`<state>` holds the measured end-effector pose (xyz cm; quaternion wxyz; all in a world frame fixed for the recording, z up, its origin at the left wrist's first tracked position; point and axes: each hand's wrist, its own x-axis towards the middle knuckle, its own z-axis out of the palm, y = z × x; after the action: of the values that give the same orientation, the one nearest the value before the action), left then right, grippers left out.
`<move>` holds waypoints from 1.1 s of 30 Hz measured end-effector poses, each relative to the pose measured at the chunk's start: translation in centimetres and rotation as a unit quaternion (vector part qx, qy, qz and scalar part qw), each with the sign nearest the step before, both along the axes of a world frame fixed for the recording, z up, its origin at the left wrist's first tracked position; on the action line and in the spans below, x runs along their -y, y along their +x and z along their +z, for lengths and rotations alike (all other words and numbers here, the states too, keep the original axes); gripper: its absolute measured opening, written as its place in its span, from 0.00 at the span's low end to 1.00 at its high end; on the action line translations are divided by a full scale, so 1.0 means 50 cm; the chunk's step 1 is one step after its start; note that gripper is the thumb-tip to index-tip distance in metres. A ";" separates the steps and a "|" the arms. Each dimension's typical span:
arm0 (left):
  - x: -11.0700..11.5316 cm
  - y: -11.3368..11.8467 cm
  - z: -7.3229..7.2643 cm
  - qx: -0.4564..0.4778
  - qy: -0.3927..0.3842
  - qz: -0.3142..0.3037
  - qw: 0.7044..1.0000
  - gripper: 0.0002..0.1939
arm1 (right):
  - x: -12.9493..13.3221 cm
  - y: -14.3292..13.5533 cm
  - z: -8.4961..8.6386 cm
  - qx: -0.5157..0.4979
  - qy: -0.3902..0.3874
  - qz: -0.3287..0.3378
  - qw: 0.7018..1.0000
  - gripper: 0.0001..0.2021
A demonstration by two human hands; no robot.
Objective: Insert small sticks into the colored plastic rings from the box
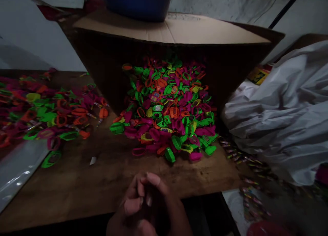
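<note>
Both hands are together at the bottom centre, over the front edge of the wooden table [77, 181]. My left hand [129, 207] has its fingers curled inward, its fingertips near those of my right hand [166, 198], which is bent round from the right. Whether anything small is between them is hidden in shadow. Beyond the hands, a heap of green, pink, orange and yellow plastic watch-shaped pieces [174, 109] spills from an open cardboard box [205, 30] lying on its side.
Another pile of coloured pieces with wrapped sweets [58, 116] covers the table's left side, beside a clear plastic bag [20, 171]. A blue tub [138, 3] stands on the box. White sacking [282, 109] and scattered wrapped sweets [246, 160] are at the right.
</note>
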<state>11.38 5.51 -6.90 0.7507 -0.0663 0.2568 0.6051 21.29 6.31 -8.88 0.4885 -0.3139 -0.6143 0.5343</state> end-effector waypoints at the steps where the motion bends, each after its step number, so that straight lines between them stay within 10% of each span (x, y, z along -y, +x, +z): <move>1: 0.005 0.002 0.000 -0.005 0.015 0.005 1.000 0.08 | 0.005 0.007 0.004 -0.006 -0.006 0.005 1.000 0.26; 8: 0.027 0.022 0.008 -0.091 0.174 0.027 0.980 0.18 | 0.038 0.066 0.028 -0.042 -0.095 -0.035 0.994 0.32; 33: 0.043 0.021 0.000 -0.139 0.185 0.115 0.966 0.23 | 0.054 0.067 0.022 0.032 -0.049 -0.056 0.997 0.38</move>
<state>12.41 3.37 -6.87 0.6322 0.1294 0.2334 0.7274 24.66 3.61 -7.76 0.4823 -0.3880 -0.5841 0.5251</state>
